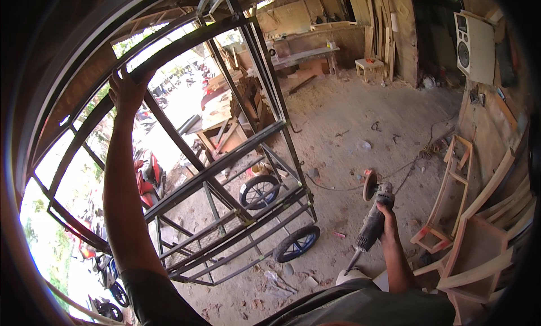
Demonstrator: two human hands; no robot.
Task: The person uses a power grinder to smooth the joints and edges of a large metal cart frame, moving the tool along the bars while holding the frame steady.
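My left hand [128, 89] reaches up and is wrapped round a dark bar of a welded metal cart frame [211, 168]. The frame stands tall on the left, with spoked wheels on its lower part; one wheel [296, 244] has a blue rim. On the right, held low and away from the frame, an angle grinder [373, 223] is gripped by my right hand [387, 213] near its head. Its round brown disc [369, 186] points up and toward the frame. A cord leaves the grinder's lower end beside my body.
Wooden frames [451, 196] and planks lean along the right wall, below a white speaker box [475, 47]. A thin cable [414, 160] crosses the dusty floor. At the back are a workbench [307, 57] and a small stool [369, 66]. Red motorbikes [149, 179] stand beyond the frame.
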